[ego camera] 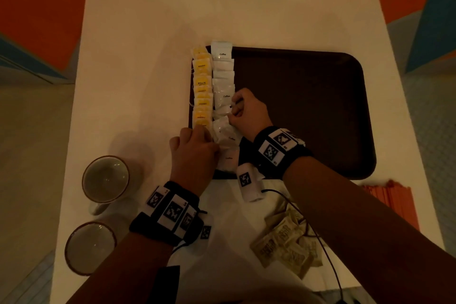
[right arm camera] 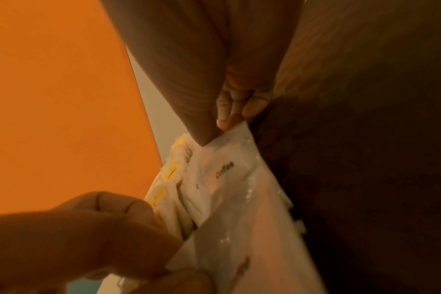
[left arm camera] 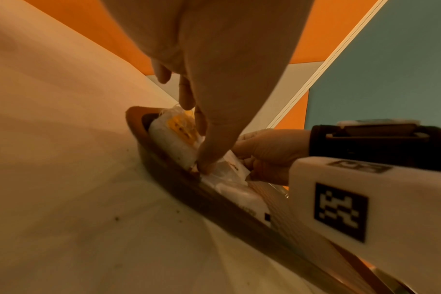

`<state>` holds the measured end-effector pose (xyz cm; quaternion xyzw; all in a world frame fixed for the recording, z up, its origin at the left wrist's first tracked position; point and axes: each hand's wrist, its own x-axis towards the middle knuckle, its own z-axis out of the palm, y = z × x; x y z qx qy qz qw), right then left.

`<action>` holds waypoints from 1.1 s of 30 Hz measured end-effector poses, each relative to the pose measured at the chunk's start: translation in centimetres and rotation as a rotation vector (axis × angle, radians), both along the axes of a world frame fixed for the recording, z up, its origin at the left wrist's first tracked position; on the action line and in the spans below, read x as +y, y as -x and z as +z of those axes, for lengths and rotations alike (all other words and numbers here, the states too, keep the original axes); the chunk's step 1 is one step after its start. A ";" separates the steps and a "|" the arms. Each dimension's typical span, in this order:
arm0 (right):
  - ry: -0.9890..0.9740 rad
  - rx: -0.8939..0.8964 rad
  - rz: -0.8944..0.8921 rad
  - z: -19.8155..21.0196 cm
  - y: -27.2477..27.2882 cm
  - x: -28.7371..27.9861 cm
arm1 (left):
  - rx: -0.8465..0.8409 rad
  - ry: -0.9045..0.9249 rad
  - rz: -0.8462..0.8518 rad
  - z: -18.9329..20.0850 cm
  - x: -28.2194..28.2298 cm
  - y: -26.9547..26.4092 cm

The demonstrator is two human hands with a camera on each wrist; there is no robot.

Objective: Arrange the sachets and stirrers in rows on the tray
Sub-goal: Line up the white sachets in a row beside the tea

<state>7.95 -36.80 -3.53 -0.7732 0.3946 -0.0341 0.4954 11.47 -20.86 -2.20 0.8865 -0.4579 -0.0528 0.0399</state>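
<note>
On the dark brown tray [ego camera: 308, 106], a row of yellow sachets [ego camera: 202, 86] runs along the left rim. A row of white coffee sachets [ego camera: 223, 76] lies beside it. My right hand [ego camera: 233, 112] is curled and pinches the far corner of a tilted coffee sachet [ego camera: 225, 131] near the row's near end; the pinch shows in the right wrist view [right arm camera: 227, 123]. My left hand [ego camera: 206, 137] grips the near left side of the white sachets [right arm camera: 224, 179], its thumb pressing down [left arm camera: 205, 167]. Orange stirrers [ego camera: 392, 202] lie right of my right forearm.
A loose pile of brown sachets [ego camera: 286, 242] lies on the white table [ego camera: 148, 32] near its front edge. Two cups [ego camera: 106, 180] [ego camera: 90, 247] stand at the near left. A cable [ego camera: 320, 242] crosses the brown pile. Orange and teal panels surround the table.
</note>
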 end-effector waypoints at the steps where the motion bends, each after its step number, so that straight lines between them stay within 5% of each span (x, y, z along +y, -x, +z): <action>1: -0.010 -0.008 -0.023 0.0 0.1 -0.1 | 0.001 0.000 -0.001 0.0 0.0 0.0; 6: -0.011 -0.028 -0.177 0.0 -0.1 -1.0 | -0.008 0.003 0.016 0.0 0.1 0.1; 11: 0.130 0.023 -0.032 0.7 0.4 -1.5 | -0.012 0.004 0.011 0.0 0.1 0.1; 16: 0.006 0.116 0.149 0.9 0.2 -0.3 | -0.014 -0.007 0.023 -0.1 0.1 0.1; 33: -0.016 0.191 0.272 1.2 1.5 -1.4 | 0.004 -0.025 0.018 0.1 0.1 0.3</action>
